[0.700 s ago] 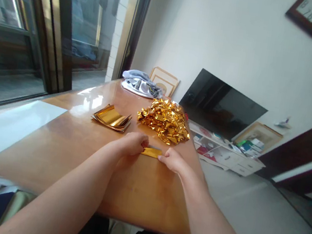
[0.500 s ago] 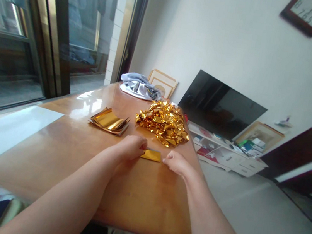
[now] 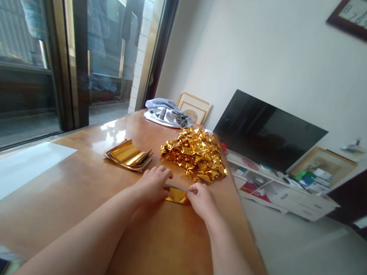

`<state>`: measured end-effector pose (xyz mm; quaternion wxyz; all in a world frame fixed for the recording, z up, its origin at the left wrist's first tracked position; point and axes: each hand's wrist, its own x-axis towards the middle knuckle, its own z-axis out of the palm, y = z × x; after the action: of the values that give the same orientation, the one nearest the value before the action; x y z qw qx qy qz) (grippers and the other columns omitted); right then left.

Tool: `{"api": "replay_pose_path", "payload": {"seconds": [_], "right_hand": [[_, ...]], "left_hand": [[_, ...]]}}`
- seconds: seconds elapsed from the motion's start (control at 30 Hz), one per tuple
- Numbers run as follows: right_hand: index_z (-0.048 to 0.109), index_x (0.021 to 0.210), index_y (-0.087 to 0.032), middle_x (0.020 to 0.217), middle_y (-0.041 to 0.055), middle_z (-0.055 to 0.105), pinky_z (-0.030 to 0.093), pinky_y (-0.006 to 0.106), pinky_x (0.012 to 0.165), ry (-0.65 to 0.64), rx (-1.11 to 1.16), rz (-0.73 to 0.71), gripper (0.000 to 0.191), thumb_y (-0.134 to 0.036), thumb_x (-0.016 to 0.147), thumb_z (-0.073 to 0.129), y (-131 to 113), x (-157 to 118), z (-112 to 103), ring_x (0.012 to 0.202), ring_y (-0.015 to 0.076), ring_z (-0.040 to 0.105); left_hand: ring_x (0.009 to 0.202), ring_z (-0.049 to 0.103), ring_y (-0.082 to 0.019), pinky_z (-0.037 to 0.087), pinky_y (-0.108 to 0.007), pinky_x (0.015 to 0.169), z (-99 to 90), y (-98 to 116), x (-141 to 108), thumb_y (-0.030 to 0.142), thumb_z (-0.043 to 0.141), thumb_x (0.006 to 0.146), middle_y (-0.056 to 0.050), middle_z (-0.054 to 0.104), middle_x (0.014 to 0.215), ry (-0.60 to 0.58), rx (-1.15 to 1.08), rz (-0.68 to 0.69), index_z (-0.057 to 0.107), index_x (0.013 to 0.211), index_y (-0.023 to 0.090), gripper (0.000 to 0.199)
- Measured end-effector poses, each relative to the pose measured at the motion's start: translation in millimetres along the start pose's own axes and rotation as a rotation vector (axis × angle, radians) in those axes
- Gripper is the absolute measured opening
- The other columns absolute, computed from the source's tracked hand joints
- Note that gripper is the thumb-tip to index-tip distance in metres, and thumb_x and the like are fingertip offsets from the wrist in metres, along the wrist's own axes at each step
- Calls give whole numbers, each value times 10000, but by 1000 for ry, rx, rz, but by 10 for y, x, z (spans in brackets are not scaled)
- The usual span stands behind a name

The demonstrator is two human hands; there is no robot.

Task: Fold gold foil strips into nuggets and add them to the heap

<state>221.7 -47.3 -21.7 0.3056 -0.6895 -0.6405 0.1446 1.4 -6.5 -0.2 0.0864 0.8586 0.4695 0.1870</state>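
A small folded strip of gold foil (image 3: 177, 196) lies on the wooden table (image 3: 76, 163), just in front of me. My left hand (image 3: 153, 184) pinches its left end. My right hand (image 3: 200, 200) has its fingertips on the right end, and a silver edge shows along the strip's top. A crumpled heap of gold foil (image 3: 195, 154) sits just beyond my hands. To the left of that heap lies a stack of gold foil sheets (image 3: 128, 156), their edges curling up. Neither hand touches the heap or the stack.
A white sheet (image 3: 8, 175) lies on the table's left side, below a glass door (image 3: 67, 37). At the far end are a folded cloth (image 3: 168, 114) and a picture frame (image 3: 194, 108). Right of the table's edge stand a dark TV screen (image 3: 267, 131) and a low white cabinet (image 3: 279, 191).
My right hand has moved left from just beside the strip onto its right end. The strip's silver top edge now shows. The whole view has tilted slightly as my head moved.
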Motion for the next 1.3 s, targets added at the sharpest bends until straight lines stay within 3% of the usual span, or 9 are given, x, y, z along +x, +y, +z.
{"api": "replay_pose_path", "payload": {"seconds": [0.2, 0.33, 0.5, 0.7, 0.93, 1.17, 1.3], "right_hand": [[634, 732, -208, 790, -5, 635, 407, 247, 648, 14, 19, -84, 63, -189, 733, 574, 43, 19, 23, 703, 149, 570], [570, 753, -220, 732, -27, 609, 396, 248, 621, 24, 137, -125, 39, -203, 752, 536, 2, 13, 17, 678, 150, 561], [550, 773, -221, 706, -35, 585, 411, 261, 629, -2, 295, -133, 34, -210, 741, 549, -26, 25, 28, 655, 152, 537], [563, 843, -210, 764, -28, 580, 427, 266, 649, -16, 498, -101, 108, -195, 736, 564, -30, 45, 63, 697, 152, 548], [578, 926, -197, 911, -2, 603, 452, 283, 772, -64, 716, -4, 245, -161, 684, 596, -119, -3, 39, 860, 166, 575], [571, 917, -194, 928, 0, 590, 441, 268, 799, -108, 846, 33, 278, -138, 645, 592, -158, 6, -94, 895, 158, 565], [571, 923, -196, 927, 0, 594, 451, 271, 807, -131, 868, 26, 281, -139, 648, 590, -114, 31, -97, 885, 154, 576]], "left_hand": [[982, 605, -267, 453, -337, 763, -7, -23, 17, 320, 671, 721, -63, 654, 1087, -109, -21, -34, 667, 979, 261, 265], [881, 621, -229, 434, -293, 678, 18, -42, 38, 339, 663, 728, -40, 681, 982, -106, -87, -38, 660, 879, 245, 179], [721, 618, -178, 393, -250, 576, 45, -45, 46, 317, 626, 744, -19, 694, 831, -118, -244, -116, 633, 854, 219, 147], [662, 617, -160, 375, -225, 538, 23, -17, 24, 261, 608, 744, -18, 705, 759, -170, -380, -174, 654, 899, 202, 172], [652, 629, -159, 395, -221, 528, 4, -8, 15, 253, 609, 727, -23, 711, 772, -196, -436, -176, 655, 901, 203, 186], [647, 663, -157, 440, -223, 539, -106, 50, -34, 257, 546, 763, -38, 728, 824, -320, -622, -159, 607, 949, 184, 209], [704, 681, -171, 453, -229, 576, -157, 87, -49, 282, 557, 764, -29, 736, 841, -337, -584, -153, 616, 968, 193, 230]]}}
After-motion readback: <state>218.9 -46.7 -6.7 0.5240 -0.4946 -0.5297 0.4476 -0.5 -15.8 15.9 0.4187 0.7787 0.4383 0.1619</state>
